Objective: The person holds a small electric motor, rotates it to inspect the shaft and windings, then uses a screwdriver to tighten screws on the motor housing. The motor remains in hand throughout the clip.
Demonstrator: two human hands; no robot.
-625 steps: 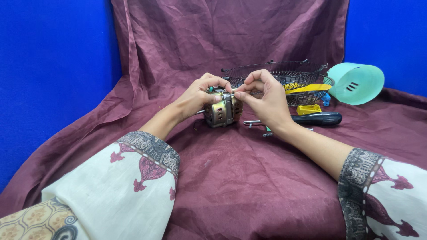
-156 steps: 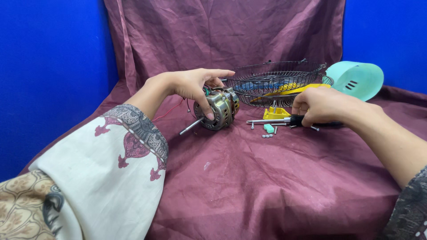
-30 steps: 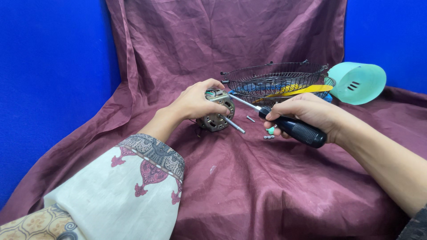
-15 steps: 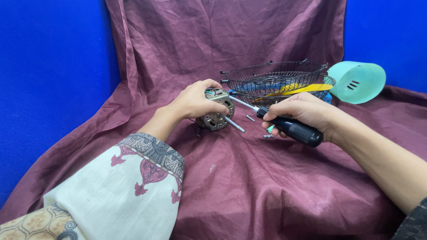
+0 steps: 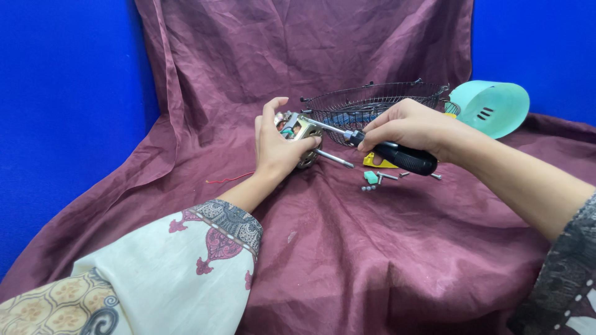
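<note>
Left hand [image 5: 276, 144] wrapped around small round metal motor [image 5: 302, 133] with projecting steel shaft, near middle of maroon cloth [image 5: 347, 248]. Right hand [image 5: 406, 127] clenched on black-handled screwdriver [image 5: 397, 156], metal tip against motor's top. Loose screws and small teal piece [image 5: 370, 177] just beside, toward right. Dark wire basket [image 5: 372, 105] behind, near back edge; pale teal plastic cover [image 5: 492, 108] at back right corner.
</note>
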